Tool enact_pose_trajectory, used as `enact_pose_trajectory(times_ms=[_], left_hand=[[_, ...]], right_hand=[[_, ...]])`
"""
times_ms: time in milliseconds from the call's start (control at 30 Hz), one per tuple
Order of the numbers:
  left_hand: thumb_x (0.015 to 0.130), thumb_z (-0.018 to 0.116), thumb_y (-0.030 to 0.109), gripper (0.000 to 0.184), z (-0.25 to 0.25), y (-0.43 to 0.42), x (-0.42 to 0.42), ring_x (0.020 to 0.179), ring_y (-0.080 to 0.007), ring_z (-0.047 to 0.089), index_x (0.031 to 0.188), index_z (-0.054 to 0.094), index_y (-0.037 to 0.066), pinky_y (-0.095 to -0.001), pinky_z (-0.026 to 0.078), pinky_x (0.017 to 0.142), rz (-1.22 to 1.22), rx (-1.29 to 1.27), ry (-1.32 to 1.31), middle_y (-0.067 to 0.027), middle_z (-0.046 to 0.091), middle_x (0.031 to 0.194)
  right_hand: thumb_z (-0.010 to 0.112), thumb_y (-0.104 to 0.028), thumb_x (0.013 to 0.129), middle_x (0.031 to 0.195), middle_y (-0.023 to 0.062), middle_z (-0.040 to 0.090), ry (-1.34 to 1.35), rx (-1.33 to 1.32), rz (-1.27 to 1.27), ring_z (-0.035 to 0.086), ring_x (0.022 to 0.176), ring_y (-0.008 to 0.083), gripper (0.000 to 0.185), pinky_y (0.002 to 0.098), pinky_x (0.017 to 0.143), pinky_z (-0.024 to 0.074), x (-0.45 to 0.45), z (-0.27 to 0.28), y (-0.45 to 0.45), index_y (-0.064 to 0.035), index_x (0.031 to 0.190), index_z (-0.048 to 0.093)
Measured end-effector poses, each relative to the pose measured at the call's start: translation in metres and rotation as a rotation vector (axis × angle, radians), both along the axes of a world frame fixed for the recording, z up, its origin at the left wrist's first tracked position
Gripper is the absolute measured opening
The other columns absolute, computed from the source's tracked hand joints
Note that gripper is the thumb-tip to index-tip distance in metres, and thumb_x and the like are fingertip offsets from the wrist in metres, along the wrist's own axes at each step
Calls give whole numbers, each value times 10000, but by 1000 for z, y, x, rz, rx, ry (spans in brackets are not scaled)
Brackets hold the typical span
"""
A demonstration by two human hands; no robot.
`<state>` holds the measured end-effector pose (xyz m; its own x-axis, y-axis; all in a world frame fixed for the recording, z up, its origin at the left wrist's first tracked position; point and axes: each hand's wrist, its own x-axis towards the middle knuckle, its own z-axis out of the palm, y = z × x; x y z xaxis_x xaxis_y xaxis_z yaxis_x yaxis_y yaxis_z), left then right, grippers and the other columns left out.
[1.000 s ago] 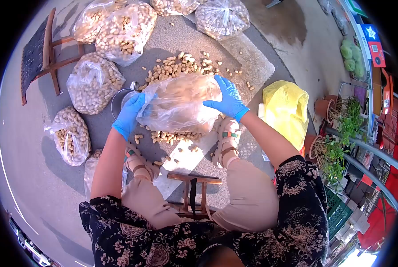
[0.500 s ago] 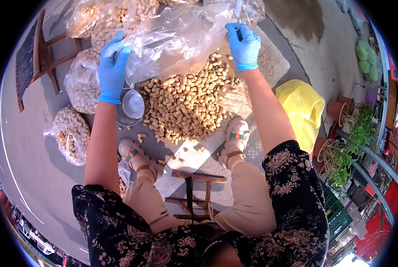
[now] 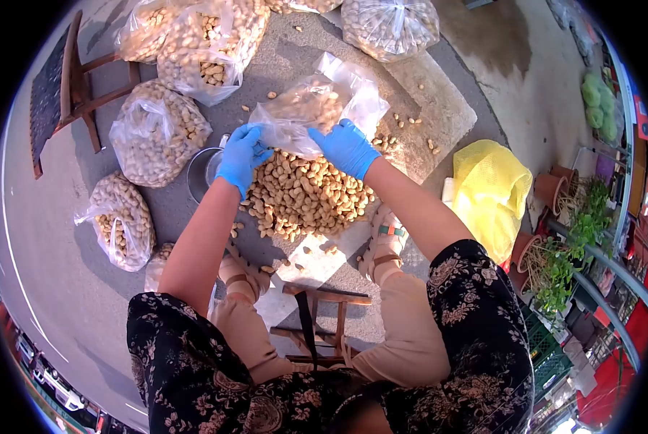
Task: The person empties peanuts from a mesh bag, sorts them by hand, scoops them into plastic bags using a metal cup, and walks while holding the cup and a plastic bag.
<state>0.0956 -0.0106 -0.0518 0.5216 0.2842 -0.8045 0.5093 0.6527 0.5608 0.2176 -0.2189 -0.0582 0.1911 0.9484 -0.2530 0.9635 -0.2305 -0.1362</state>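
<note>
A clear plastic bag lies crumpled over the far part of a loose heap of peanuts on the ground. Both my hands wear blue gloves. My left hand pinches the bag's near left edge, its fingers curled. My right hand grips the near edge on the other side, fingertips pointing left. Peanuts show blurrily through the film; I cannot tell whether they are inside or beneath it. Beside my left wrist stands a metal pan, partly hidden by that arm.
Filled peanut bags stand at left, farther up and at the far right. A wooden stool is between my legs, another chair at upper left. Yellow mesh and potted plants lie to the right.
Both hands have come nearer to my body and closer together. The bag, held stretched wide before, is now lower and bunched over the peanuts, uncovering the filled bags behind.
</note>
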Motion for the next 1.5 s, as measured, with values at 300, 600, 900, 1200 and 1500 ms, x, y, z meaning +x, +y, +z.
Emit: enact_pose_trajectory(times_ms=[300, 600, 900, 1200, 1500], left_hand=[[949, 410, 196, 209, -12, -8, 13, 895, -198, 586, 1098, 509, 88, -336, 522, 773, 260, -60, -213, -71, 574, 1046], [829, 633, 169, 436, 59, -27, 33, 1023, -114, 499, 1218, 483, 43, -270, 407, 904, -385, 252, -472, -35, 543, 1087], [876, 546, 104, 173, -20, 24, 73, 816, -150, 547, 1017, 641, 77, -286, 450, 758, -73, 1121, -339, -68, 578, 897], [714, 667, 125, 289, -80, 16, 65, 995, -338, 540, 987, 610, 50, -395, 438, 871, -479, 1213, -169, -164, 571, 1035], [711, 732, 382, 932, -7, -41, -31, 1302, -452, 190, 1336, 219, -80, -444, 232, 1052, -621, 622, -2, -344, 172, 1375]], right_hand=[[480, -157, 829, 859, 108, 654, 855, -92, -455, 638, 810, 209, 363, 331, 734, 497, -20, -20, -51, -93, 1180, 549], [544, -322, 806, 968, 140, 609, 757, 99, -672, 576, 896, 242, 482, 377, 831, 459, 33, -25, 10, -16, 1179, 533], [525, -668, 739, 1492, 174, 67, 105, 286, -850, 115, 1365, 367, 1008, 441, 1109, 151, 106, 11, 35, -108, 1449, 80], [557, -361, 814, 1406, 192, 275, 165, 213, -605, 203, 1324, 390, 684, 471, 1081, 205, 30, -44, 22, -73, 1379, 303], [596, -308, 804, 1182, 236, 462, 751, 144, -876, 492, 1050, 414, 623, 405, 903, 431, -29, -26, -46, 5, 1288, 359]])
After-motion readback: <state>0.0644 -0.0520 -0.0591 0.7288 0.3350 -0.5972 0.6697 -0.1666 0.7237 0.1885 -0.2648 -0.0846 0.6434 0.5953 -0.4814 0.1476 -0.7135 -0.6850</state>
